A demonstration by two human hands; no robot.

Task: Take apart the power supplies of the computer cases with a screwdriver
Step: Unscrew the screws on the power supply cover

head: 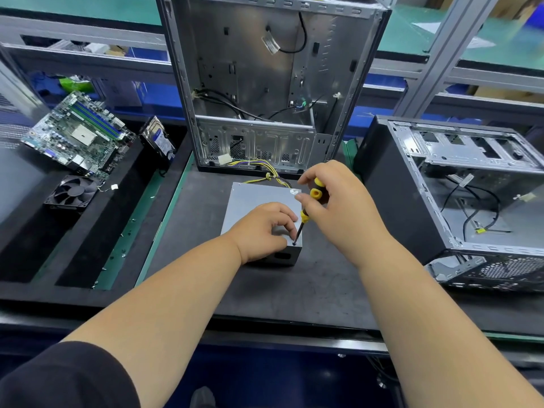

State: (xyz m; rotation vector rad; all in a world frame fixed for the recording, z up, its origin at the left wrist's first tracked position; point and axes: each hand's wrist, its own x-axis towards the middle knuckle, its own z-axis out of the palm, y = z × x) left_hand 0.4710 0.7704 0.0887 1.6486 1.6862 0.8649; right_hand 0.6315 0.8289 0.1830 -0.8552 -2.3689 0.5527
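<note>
A grey metal power supply (259, 195) lies on the dark mat in the middle of the bench, its yellow and black cables (265, 169) running back into the upright open computer case (265, 83). My left hand (262, 231) rests on the near part of the power supply's top, fingers curled over it beside the near right corner. My right hand (335, 201) grips the yellow and black screwdriver (309, 207), which stands tilted with its tip on a screw at that near right corner.
A second open case (459, 195) lies on its side at the right. At the left sit a motherboard (79, 134), a hard drive (159, 139) and a black fan (73, 191). Small screws are scattered along the green strip (129, 231).
</note>
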